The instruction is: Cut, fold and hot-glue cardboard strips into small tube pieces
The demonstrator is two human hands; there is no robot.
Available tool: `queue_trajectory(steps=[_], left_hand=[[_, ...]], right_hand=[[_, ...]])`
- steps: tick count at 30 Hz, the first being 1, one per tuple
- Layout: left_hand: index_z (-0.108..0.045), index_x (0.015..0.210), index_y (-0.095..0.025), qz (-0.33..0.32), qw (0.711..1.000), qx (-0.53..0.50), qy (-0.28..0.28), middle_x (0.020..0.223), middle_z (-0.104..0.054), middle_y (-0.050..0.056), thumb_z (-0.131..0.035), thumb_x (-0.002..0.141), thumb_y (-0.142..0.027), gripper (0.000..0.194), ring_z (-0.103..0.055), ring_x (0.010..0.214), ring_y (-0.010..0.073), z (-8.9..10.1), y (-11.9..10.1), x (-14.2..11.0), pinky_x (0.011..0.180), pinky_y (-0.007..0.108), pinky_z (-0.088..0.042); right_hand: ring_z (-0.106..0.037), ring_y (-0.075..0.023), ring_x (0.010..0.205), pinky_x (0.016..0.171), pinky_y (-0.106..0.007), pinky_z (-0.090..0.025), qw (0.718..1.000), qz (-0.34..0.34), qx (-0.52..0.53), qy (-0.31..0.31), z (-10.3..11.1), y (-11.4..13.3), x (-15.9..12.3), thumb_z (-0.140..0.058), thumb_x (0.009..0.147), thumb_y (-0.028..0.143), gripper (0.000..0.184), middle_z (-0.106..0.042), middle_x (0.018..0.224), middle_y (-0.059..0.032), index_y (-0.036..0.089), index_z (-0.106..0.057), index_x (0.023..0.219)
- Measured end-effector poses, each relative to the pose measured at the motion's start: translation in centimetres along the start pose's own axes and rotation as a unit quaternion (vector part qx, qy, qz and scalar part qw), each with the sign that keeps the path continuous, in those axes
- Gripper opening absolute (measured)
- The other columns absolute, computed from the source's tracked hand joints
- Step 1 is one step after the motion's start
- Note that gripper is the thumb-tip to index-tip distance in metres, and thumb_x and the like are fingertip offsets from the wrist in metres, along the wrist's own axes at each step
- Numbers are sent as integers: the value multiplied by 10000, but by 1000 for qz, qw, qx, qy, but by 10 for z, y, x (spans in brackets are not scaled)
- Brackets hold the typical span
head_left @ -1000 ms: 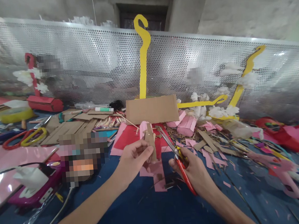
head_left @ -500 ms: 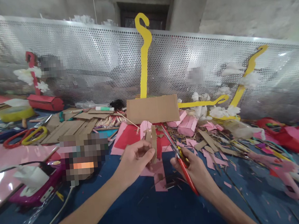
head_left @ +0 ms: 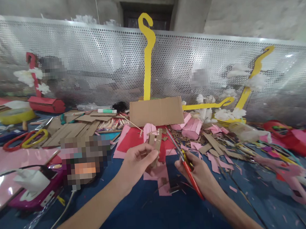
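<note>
Between the thumb and fingers of my left hand (head_left: pixel 139 161) is a small strip of brown cardboard (head_left: pixel 155 139), held upright over red and pink paper. My right hand (head_left: pixel 197 172) grips scissors (head_left: pixel 191 178) with red and yellow handles; their thin blades point up and away, to the right of the cardboard and apart from it. Behind both hands stands a brown cardboard box (head_left: pixel 156 112) with a tall yellow hook-shaped piece (head_left: pixel 148 58) rising at its back. Beneath the left hand lie pink paper pieces (head_left: pixel 164 186) on the blue tabletop.
Pink and brown scraps (head_left: pixel 214 159) litter the right side, near a pink glue gun (head_left: pixel 285 174). At left are a purple power strip (head_left: pixel 34 196), red-and-yellow-handled scissors (head_left: pixel 34 138) and clear tape (head_left: pixel 15 115). A perforated metal panel (head_left: pixel 106 61) closes off the back.
The cardboard in my left hand has turned slightly, so more of its flat face shows. My right hand and the scissors have hardly moved.
</note>
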State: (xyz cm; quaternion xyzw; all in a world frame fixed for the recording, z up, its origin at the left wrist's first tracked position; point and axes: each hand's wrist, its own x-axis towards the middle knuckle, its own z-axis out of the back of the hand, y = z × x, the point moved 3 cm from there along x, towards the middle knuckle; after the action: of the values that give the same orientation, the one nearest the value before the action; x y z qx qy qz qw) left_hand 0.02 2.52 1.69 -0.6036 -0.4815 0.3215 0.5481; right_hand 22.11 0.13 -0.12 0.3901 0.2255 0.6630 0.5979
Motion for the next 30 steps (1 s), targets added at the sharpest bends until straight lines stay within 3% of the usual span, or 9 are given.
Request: queue_trajectory(steps=[7,14,30], left_hand=[[-695,778,-168,-28,999,40,-1,653,-667,24,-728,920,-444,313,-564,526,109,1,-4,-2,488,236,-497],[-716,923,-182,9,998,-58,29,736,-714,53,-744,925,-440,259,-644,595,145,-1,8,2,525,256,-564],[-693,748,-138,-8,1000,8,25,631,-620,12,-762,884,-518,410,-584,538,111,-2,2,1,501,232,-531]], right_hand=[[-431,-151,618,568,-271,-405,1000,-16,23,-5,1,-2,1,-672,845,626,438,-498,694,28,204,-556,816],[-454,-173,664,634,-304,-406,999,-36,24,11,0,-2,3,-629,853,664,466,-507,724,15,205,-546,853],[-448,-159,638,588,-279,-398,999,-31,37,3,1,1,1,-673,827,633,452,-499,701,25,195,-563,841]])
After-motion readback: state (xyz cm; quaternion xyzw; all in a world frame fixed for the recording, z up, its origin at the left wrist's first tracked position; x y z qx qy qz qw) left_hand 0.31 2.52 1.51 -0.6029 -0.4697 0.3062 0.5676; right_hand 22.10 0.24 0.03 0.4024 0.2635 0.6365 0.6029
